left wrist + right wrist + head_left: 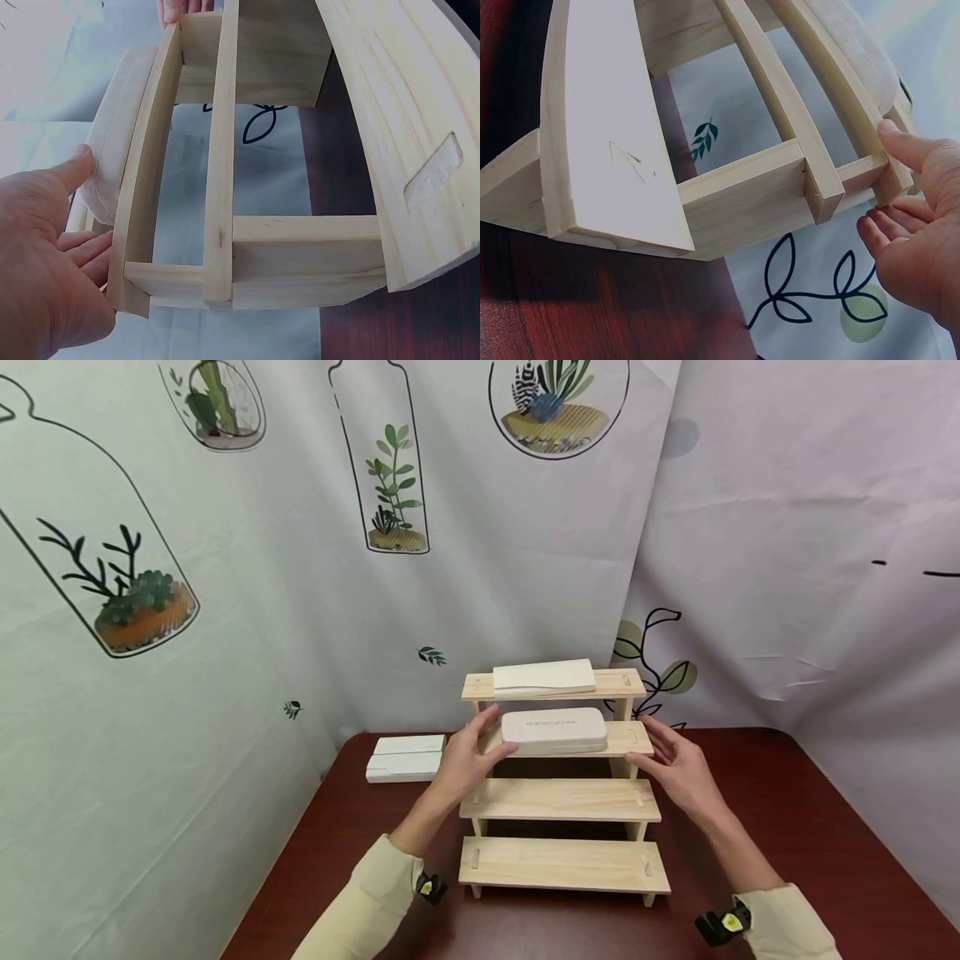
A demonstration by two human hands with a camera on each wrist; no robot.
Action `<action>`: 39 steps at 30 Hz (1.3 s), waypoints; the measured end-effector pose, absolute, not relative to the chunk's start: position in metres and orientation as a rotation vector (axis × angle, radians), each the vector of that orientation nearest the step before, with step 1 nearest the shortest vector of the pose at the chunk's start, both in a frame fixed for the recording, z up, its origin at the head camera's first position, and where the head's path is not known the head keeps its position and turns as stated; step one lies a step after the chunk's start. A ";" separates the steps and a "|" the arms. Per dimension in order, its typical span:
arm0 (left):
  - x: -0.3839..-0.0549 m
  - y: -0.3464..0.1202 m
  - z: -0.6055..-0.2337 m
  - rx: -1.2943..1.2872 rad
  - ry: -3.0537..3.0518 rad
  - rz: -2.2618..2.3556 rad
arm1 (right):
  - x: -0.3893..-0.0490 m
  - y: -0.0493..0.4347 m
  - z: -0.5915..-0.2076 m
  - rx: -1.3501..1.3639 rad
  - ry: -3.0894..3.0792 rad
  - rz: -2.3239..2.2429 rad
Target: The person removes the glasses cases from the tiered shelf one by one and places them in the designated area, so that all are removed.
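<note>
A pale wooden stepped display rack (pixel 566 864) with several shelves stands on the table. A white oblong case (pixel 555 732) with small lettering lies on its second shelf from the top. My left hand (pixel 467 758) holds the left end of that shelf, its thumb against the case's end; the other fingers (pixel 94 259) lie at the shelf's end. At the opposite end, my right hand (pixel 678 768) grips the shelf, with the thumb (pixel 904 142) over its edge and the fingertips below. A flat cream-white case (pixel 543 678) rests on the top shelf.
White flat boxes (pixel 407 758) lie on the dark red table (pixel 330 860), left of the rack. Behind the table hangs a pale cloth (pixel 487 585) printed with plants in jars. The two lower shelves show bare wood.
</note>
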State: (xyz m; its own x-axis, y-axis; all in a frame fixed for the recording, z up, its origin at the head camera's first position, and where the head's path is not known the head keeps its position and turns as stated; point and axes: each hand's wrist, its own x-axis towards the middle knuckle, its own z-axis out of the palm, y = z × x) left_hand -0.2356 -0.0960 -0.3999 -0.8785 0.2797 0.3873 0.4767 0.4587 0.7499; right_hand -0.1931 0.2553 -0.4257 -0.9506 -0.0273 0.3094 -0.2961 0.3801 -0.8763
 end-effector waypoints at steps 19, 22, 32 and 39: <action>-0.232 -0.092 -0.399 -0.662 -2.561 -1.236 | -0.195 0.255 -0.426 0.306 -2.412 1.587; -0.232 -0.092 -0.399 -0.666 -2.560 -1.234 | -0.195 0.255 -0.426 0.305 -2.411 1.587; -0.233 -0.092 -0.401 -0.675 -2.541 -1.239 | -0.197 0.254 -0.428 0.287 -2.417 1.575; -0.234 -0.093 -0.402 -0.691 -2.528 -1.261 | -0.197 0.255 -0.428 0.280 -2.415 1.573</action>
